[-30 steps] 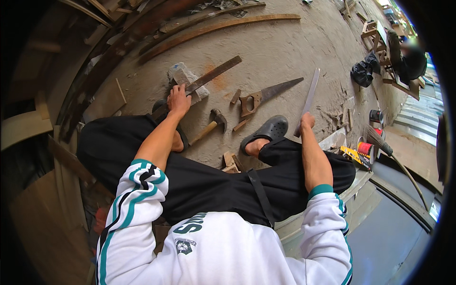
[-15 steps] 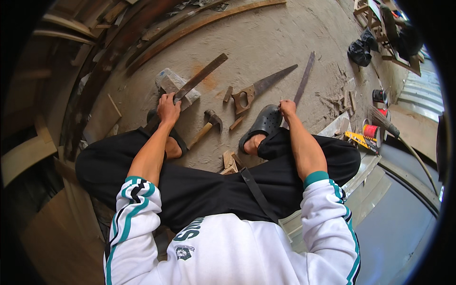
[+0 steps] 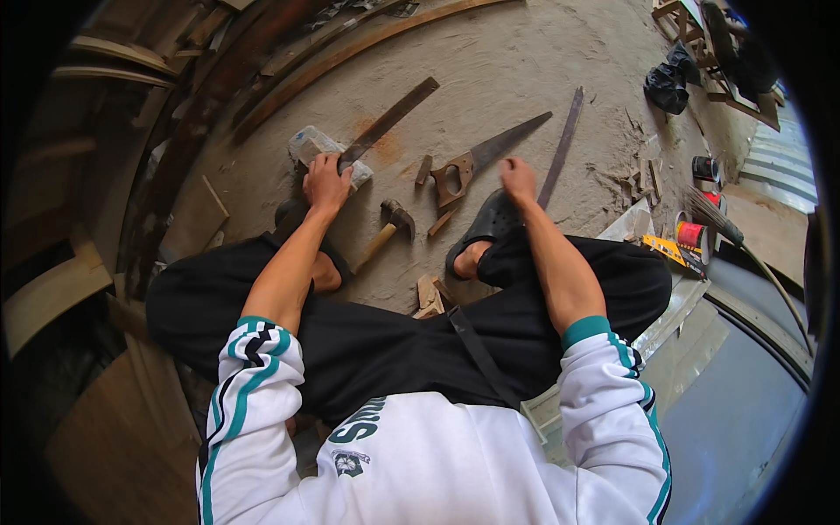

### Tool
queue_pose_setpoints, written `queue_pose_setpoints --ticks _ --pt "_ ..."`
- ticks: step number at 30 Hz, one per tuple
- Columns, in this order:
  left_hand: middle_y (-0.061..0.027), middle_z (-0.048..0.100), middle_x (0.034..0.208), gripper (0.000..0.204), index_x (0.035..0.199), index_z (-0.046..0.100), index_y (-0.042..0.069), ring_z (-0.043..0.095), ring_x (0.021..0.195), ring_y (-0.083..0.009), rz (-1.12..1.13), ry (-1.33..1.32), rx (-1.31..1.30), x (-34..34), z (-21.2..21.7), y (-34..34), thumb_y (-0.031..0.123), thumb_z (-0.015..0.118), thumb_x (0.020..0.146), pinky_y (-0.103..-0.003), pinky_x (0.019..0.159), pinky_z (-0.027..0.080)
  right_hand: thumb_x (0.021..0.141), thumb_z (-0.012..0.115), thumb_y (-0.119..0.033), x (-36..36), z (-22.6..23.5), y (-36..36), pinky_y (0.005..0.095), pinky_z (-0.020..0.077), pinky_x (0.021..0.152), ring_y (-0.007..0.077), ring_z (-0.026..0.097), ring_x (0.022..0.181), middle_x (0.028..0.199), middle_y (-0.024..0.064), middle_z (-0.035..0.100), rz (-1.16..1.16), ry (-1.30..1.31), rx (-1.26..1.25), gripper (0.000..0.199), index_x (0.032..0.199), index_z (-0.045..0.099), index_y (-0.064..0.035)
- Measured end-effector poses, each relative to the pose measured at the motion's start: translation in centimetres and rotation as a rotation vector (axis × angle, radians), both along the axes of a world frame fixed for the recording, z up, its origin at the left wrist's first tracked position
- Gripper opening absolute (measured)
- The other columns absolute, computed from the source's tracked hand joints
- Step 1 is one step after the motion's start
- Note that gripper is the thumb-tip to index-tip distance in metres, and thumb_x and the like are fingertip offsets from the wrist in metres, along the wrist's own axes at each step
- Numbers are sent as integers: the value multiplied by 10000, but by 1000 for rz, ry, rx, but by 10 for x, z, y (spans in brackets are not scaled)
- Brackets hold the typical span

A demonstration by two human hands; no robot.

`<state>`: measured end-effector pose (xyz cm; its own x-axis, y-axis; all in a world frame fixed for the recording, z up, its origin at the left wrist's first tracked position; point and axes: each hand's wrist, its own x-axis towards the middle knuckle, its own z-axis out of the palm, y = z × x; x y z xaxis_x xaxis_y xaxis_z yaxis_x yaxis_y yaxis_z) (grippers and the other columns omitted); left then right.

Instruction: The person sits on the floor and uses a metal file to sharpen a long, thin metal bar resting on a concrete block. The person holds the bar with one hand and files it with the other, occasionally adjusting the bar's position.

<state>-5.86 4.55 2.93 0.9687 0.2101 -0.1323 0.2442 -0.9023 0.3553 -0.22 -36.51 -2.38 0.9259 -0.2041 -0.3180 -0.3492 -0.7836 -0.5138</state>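
Observation:
My left hand is closed on the near end of a brown wood strip. The strip lies across a pale block on the ground and points away to the right. My right hand, fingers curled, hovers over the toe of my dark clog; whatever is inside it, if anything, is hidden. Just right of that hand lies a long, thin dark strip, apart from the fingers. Between my hands lie a handsaw with a wooden handle and a claw hammer.
Small wood offcuts lie between my feet, with more scraps to the right. A yellow-handled tool, a red can and a broom are on the right. Long boards line the far left.
My right hand has let go of the thin dark strip and moved slightly left and up. My left hand still holds the wood strip, nearly unmoved. The whole view has shifted slightly.

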Motion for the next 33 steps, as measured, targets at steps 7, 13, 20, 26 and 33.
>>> queue_pose_setpoints --ticks 7,13,20,26,33 --pt "-138 471 1369 685 1399 482 63 429 1296 -313 63 122 -10 -6 3 0 431 676 855 -473 1060 357 882 638 -321 -23 -15 91 472 477 956 437 606 1117 1204 284 627 539 273 -14 509 1231 538 36" --pt "-185 400 1436 901 1490 319 43 355 1358 -347 179 217 71 -41 0 17 593 634 848 -504 1137 231 872 677 -281 -15 -17 119 505 465 968 441 591 1166 1219 324 604 295 462 -42 538 1222 431 46" --pt "-183 503 1304 703 1402 409 15 449 1240 -347 64 166 -19 -58 -28 37 470 611 905 -481 1030 323 859 709 -204 -24 -39 121 519 467 912 496 604 1070 1097 351 616 384 273 20 526 1163 359 46" --pt "-143 530 1129 543 1276 478 37 509 1072 -317 -40 67 83 -56 -27 41 469 548 954 -444 939 387 864 690 -188 -16 -48 114 517 461 927 489 599 1085 1116 349 610 405 340 -9 515 1181 351 36" --pt "-104 514 1019 598 1265 494 132 524 963 -279 -43 -11 178 -49 -15 48 639 426 955 -417 846 424 854 688 -239 -11 -31 139 503 462 943 482 607 1086 1124 346 610 380 429 -97 582 1208 318 36"
